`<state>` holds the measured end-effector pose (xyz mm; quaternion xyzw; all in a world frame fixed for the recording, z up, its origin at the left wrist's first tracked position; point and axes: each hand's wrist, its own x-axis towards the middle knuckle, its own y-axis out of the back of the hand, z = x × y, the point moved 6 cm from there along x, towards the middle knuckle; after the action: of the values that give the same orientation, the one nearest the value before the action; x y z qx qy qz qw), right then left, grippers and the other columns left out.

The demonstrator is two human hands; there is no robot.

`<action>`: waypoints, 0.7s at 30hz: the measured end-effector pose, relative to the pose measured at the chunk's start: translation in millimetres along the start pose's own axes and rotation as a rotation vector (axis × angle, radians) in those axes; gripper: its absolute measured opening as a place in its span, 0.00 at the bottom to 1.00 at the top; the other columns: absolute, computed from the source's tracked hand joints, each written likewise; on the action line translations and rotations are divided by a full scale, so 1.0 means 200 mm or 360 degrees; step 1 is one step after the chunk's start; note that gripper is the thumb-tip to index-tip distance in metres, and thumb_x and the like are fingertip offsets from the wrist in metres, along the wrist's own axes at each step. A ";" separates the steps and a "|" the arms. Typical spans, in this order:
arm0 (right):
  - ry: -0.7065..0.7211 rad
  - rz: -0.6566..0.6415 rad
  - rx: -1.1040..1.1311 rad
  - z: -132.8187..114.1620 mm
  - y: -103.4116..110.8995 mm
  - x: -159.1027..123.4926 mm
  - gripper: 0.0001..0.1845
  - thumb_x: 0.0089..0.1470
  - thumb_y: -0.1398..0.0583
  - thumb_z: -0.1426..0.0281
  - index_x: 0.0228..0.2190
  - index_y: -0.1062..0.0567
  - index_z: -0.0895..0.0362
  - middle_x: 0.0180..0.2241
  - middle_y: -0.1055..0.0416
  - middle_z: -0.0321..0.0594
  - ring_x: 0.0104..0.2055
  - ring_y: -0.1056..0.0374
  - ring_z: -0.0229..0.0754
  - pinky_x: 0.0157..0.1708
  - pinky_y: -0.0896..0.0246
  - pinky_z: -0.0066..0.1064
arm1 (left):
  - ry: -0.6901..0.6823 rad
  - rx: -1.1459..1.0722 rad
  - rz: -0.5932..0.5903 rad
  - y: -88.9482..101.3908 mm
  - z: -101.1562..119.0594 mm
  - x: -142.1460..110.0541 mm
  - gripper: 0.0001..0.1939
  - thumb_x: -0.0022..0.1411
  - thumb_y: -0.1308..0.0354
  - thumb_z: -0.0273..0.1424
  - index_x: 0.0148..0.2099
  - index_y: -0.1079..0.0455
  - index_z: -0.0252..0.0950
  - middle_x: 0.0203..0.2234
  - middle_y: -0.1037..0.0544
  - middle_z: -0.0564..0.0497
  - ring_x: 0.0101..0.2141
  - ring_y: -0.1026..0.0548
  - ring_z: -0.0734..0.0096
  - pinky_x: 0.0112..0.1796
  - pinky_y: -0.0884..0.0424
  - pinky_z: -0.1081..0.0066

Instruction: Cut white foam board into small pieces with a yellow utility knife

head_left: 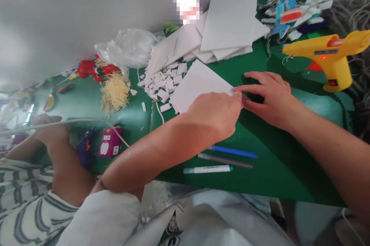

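Observation:
A square white board, seemingly foam, is angled over the green table. My left hand is closed at its near right edge, covering that part; its fingertips are hidden. Just to the right, my right hand has its fingers stretched and apart, with the index fingertip at the board's right corner, close to the left hand's knuckles. Something thin and dark shows between the two hands, too small to name. Below them lie a blue pen, a grey pen and a white marker with teal ends.
White scraps are heaped left of the board, with stacked white boards behind. A yellow glue gun, its light lit red, stands at right. Thin sticks and a purple box lie left, near another person's hands. A cable crosses there.

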<state>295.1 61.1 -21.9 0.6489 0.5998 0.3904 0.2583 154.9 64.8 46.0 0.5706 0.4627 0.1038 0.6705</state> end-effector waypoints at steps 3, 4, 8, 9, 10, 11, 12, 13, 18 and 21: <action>0.0006 0.0006 0.0020 0.01 -0.01 0.01 0.13 0.55 0.35 0.59 0.43 0.14 0.35 0.59 0.24 0.36 0.63 0.34 0.66 0.56 0.39 0.65 | -0.0014 -0.0041 0.0080 -0.01 0.01 0.00 0.28 0.70 0.44 0.27 0.71 0.34 0.40 0.32 0.18 0.47 0.32 0.18 0.58 0.34 0.28 0.65; 0.0018 0.0006 0.0028 0.02 -0.01 0.01 0.13 0.55 0.34 0.59 0.43 0.14 0.34 0.60 0.24 0.35 0.63 0.35 0.66 0.55 0.39 0.65 | -0.0025 -0.0073 0.0124 -0.01 0.01 0.00 0.23 0.71 0.45 0.28 0.67 0.30 0.41 0.30 0.19 0.48 0.30 0.19 0.60 0.34 0.28 0.65; -0.0002 0.0026 0.0042 0.03 -0.01 0.01 0.12 0.56 0.33 0.59 0.42 0.13 0.34 0.60 0.24 0.36 0.63 0.36 0.68 0.57 0.41 0.66 | -0.0071 -0.0076 0.0235 -0.03 0.01 -0.01 0.18 0.73 0.47 0.30 0.62 0.26 0.42 0.28 0.21 0.50 0.29 0.21 0.61 0.37 0.27 0.61; -0.0018 0.0032 0.0040 0.02 -0.01 0.01 0.12 0.55 0.33 0.59 0.41 0.13 0.35 0.60 0.24 0.36 0.63 0.36 0.68 0.57 0.42 0.67 | -0.0069 -0.0048 0.0226 -0.03 0.01 -0.02 0.21 0.73 0.46 0.29 0.64 0.27 0.42 0.28 0.21 0.50 0.30 0.20 0.60 0.38 0.26 0.61; -0.0030 0.0034 0.0038 0.02 -0.01 0.01 0.12 0.55 0.33 0.59 0.41 0.13 0.36 0.59 0.24 0.37 0.63 0.36 0.69 0.57 0.43 0.67 | -0.0057 -0.0026 0.0200 -0.04 0.01 -0.02 0.23 0.71 0.44 0.28 0.67 0.29 0.42 0.28 0.21 0.49 0.31 0.20 0.58 0.38 0.26 0.60; -0.0034 0.0029 0.0035 0.02 -0.01 0.01 0.12 0.55 0.33 0.58 0.41 0.13 0.36 0.59 0.24 0.37 0.63 0.36 0.69 0.57 0.43 0.68 | -0.0042 -0.0016 0.0165 -0.05 0.01 -0.03 0.26 0.70 0.43 0.28 0.69 0.31 0.42 0.29 0.20 0.48 0.32 0.19 0.57 0.38 0.26 0.60; -0.0031 0.0021 0.0030 0.02 -0.01 0.01 0.12 0.56 0.34 0.57 0.41 0.13 0.36 0.59 0.24 0.37 0.63 0.36 0.69 0.57 0.43 0.68 | -0.0032 -0.0019 0.0136 -0.05 0.01 -0.03 0.28 0.70 0.42 0.28 0.70 0.32 0.41 0.30 0.20 0.47 0.33 0.19 0.56 0.38 0.26 0.60; -0.0021 0.0012 0.0026 0.02 -0.01 0.01 0.12 0.57 0.35 0.57 0.42 0.13 0.35 0.60 0.24 0.36 0.63 0.36 0.69 0.57 0.43 0.68 | -0.0027 -0.0028 0.0111 -0.06 0.01 -0.04 0.29 0.70 0.41 0.29 0.71 0.33 0.41 0.31 0.19 0.47 0.33 0.19 0.55 0.38 0.26 0.60; 0.0016 -0.0030 0.0033 0.04 -0.01 0.01 0.13 0.58 0.35 0.55 0.44 0.14 0.33 0.61 0.26 0.35 0.63 0.37 0.68 0.57 0.42 0.67 | -0.0010 0.0027 0.0053 -0.08 0.00 -0.06 0.34 0.69 0.40 0.29 0.75 0.39 0.43 0.35 0.18 0.45 0.34 0.19 0.56 0.38 0.25 0.60; -0.0014 -0.0071 0.0020 0.04 -0.01 0.01 0.13 0.57 0.35 0.55 0.44 0.14 0.33 0.61 0.26 0.36 0.64 0.37 0.69 0.57 0.42 0.67 | -0.0004 0.0078 0.0067 -0.10 0.00 -0.07 0.36 0.69 0.41 0.27 0.76 0.43 0.43 0.34 0.18 0.46 0.33 0.19 0.57 0.38 0.25 0.61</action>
<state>299.6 65.2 -27.4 0.6386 0.6155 0.3779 0.2656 139.4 50.1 36.5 0.5967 0.4522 0.1059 0.6544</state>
